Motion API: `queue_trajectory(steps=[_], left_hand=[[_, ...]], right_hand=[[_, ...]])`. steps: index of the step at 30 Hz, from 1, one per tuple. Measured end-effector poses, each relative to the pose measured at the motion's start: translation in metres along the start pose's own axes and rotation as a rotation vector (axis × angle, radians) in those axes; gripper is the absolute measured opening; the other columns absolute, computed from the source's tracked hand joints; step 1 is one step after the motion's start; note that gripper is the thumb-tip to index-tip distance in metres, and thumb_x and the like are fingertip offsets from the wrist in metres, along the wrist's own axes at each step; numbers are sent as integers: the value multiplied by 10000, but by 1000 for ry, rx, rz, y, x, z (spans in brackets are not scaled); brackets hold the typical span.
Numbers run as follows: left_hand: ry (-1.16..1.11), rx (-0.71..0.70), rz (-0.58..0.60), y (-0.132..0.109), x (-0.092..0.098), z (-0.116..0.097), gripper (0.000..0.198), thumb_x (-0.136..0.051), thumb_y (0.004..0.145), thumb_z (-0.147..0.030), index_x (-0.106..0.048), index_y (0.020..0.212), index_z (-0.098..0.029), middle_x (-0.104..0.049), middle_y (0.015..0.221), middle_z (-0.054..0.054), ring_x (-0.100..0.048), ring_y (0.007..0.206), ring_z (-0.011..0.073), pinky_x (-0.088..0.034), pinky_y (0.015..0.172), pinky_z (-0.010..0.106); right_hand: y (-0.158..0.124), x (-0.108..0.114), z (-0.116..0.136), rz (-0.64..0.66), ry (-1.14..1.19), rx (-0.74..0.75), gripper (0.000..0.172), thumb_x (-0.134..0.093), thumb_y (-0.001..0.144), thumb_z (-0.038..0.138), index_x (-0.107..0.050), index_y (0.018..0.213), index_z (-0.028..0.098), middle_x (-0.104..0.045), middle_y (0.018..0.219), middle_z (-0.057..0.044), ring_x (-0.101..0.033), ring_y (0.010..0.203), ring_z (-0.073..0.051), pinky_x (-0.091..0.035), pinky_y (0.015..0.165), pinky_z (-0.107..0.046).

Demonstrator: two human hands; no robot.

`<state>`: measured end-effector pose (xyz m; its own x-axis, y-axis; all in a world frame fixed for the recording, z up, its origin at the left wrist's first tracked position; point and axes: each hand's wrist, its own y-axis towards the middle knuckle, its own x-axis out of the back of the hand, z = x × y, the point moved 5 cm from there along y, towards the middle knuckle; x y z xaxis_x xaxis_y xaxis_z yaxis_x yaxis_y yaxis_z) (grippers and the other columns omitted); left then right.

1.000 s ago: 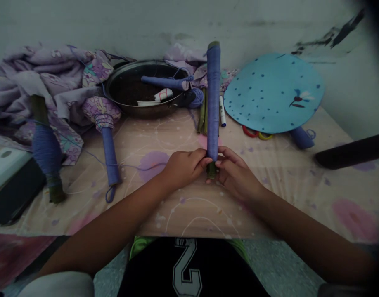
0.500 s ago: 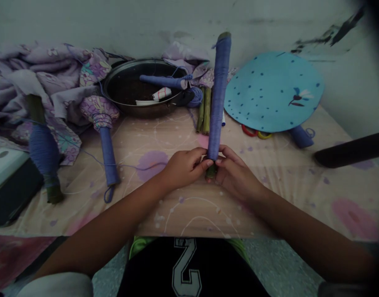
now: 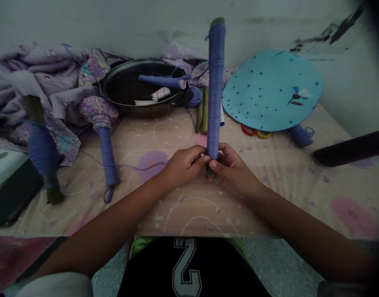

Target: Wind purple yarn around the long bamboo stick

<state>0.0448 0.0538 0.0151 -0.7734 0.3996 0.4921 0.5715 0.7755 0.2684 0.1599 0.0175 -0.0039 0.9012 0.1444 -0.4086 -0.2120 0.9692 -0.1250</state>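
Observation:
A long green stick wrapped in blue yarn stands almost upright over the middle of the table. My left hand and my right hand both pinch its lower end, fingers closed around the bare green tip, just above the patterned tablecloth.
A metal pan holds another yarn-wrapped stick and a white roll. Purple floral cloth lies at the back left, near two more wrapped sticks. Bare green sticks, a blue fan, coloured rings and a dark object lie to the right.
The wrapped stick has risen a little and its top has swung right, then back toward upright. Both hands keep their grip at its base.

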Motion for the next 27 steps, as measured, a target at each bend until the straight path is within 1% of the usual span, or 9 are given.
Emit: queue_trajectory(steps=[5, 9, 12, 15, 17, 21, 27], left_hand=[[28, -25, 7, 1, 2, -2, 225, -441, 878, -309, -596, 882, -146, -628, 710, 15, -553, 623, 99, -393, 578, 202], [24, -8, 9, 1, 1, -1, 235, -437, 879, -325, -588, 861, -145, -627, 722, 23, -559, 645, 106, -401, 592, 212], [-64, 61, -1, 0, -2, 4, 248, -452, 866, -358, -581, 859, -146, -615, 693, 23, -549, 623, 110, -397, 564, 214], [-207, 136, -3, 0, -5, 9, 276, -476, 850, -399, -572, 884, -143, -580, 637, 11, -521, 564, 102, -378, 515, 205], [-274, 151, -4, 0, -7, 10, 300, -502, 834, -421, -568, 905, -136, -537, 594, -7, -481, 516, 88, -349, 480, 196], [-299, 155, -20, 1, -6, 10, 339, -533, 810, -446, -564, 914, -126, -432, 527, -51, -369, 445, 60, -274, 435, 182], [-178, 95, -35, 0, -3, 8, 283, -522, 823, -411, -549, 889, -137, -448, 522, -52, -382, 457, 64, -281, 450, 183]], right_hand=[[0, 2, 1, -13, 29, -4, 340, -720, 699, 277, -502, 960, 256, -548, 853, 29, -531, 625, -78, -484, 527, -233], [-1, 2, 0, -8, 28, -17, 338, -716, 707, 276, -513, 977, 261, -562, 860, 23, -532, 630, -79, -493, 524, -228], [0, 3, 0, -23, 26, -25, 330, -714, 708, 279, -525, 976, 252, -561, 860, 16, -536, 650, -89, -511, 526, -239], [1, 4, 0, -31, 55, -15, 383, -728, 689, 263, -518, 1008, 259, -565, 874, 18, -550, 656, -96, -527, 515, -249], [2, 5, 0, -41, 82, -12, 401, -742, 672, 253, -510, 999, 258, -579, 857, 26, -558, 633, -95, -527, 496, -242], [2, 8, 0, -71, 94, -3, 300, -745, 674, 283, -539, 880, 213, -592, 739, 37, -544, 570, -82, -507, 453, -212], [1, 7, 1, -66, 109, -5, 188, -696, 733, 271, -574, 864, 215, -571, 677, 52, -492, 488, -57, -462, 397, -185]])
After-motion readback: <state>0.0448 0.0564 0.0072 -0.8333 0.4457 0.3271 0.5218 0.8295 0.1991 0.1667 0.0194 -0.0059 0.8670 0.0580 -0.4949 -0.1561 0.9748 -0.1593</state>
